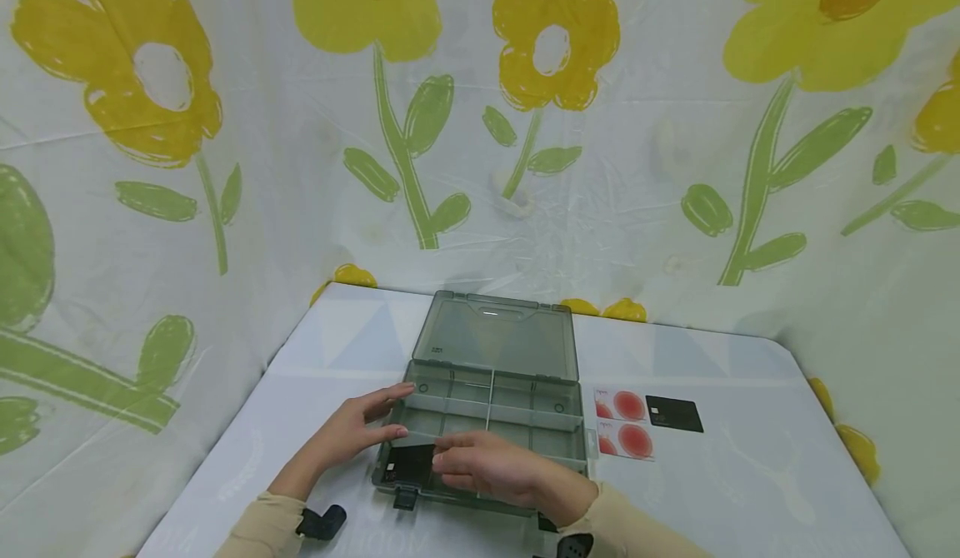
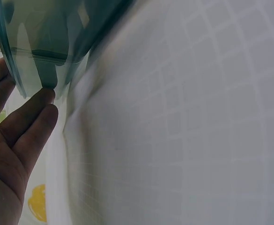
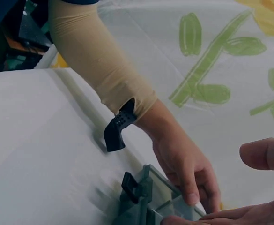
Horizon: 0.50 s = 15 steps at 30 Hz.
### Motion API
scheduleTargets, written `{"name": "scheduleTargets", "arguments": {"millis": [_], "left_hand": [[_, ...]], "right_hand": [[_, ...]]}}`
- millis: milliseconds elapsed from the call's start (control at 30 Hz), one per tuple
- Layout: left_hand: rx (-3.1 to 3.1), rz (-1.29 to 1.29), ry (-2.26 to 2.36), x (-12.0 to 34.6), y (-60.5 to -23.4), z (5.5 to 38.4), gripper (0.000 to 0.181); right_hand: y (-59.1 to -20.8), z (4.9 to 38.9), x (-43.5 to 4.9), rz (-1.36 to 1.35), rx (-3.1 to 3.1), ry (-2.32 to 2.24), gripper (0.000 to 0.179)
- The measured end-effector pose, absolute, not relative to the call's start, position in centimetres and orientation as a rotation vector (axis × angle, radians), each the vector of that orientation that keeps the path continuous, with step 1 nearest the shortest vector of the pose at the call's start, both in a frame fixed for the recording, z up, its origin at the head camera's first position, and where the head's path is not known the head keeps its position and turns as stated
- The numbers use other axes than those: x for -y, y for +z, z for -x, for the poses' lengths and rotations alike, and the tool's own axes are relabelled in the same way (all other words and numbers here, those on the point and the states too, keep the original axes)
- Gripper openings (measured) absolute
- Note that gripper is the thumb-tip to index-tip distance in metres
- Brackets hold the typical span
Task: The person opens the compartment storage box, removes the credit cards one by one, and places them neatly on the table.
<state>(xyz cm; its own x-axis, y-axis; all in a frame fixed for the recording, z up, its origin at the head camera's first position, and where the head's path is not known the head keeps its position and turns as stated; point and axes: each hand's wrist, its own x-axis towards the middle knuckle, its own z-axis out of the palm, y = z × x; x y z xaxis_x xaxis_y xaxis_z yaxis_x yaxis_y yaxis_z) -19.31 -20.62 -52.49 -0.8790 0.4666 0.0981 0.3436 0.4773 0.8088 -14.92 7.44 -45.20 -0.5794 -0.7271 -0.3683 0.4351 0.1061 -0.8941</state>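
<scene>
A translucent grey-green divider box [image 1: 536, 435] lies on the table with its lid [image 1: 495, 341] folded back. Flat in its front left compartment is a black card [image 1: 408, 465] with a small chip. My left hand [image 1: 358, 426] rests along the box's left side, its thumb over the rim and its fingers against the wall in the left wrist view. Over the front compartments hovers my right hand [image 1: 495, 462], fingertips right at the black card's right edge. The right wrist view shows its thumb [image 3: 263, 154] raised apart from the fingers.
Right of the box lie two white cards with red circles, a rear one [image 1: 628, 406] and a front one [image 1: 634, 440], beside another black card [image 1: 675, 414]. A dark latch [image 1: 405, 498] sticks out from the box front. Flower-printed cloth [image 1: 615, 166] surrounds the table.
</scene>
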Motion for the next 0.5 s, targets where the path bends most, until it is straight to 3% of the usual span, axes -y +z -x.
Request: {"name": "scheduleTargets", "arguments": {"millis": [500], "left_hand": [[-2.58, -0.707, 1.369, 20.62, -52.62, 19.37, 0.063]], "right_hand": [[-44.57, 14.82, -6.98, 0.374, -1.463, -1.701, 0.058]]}}
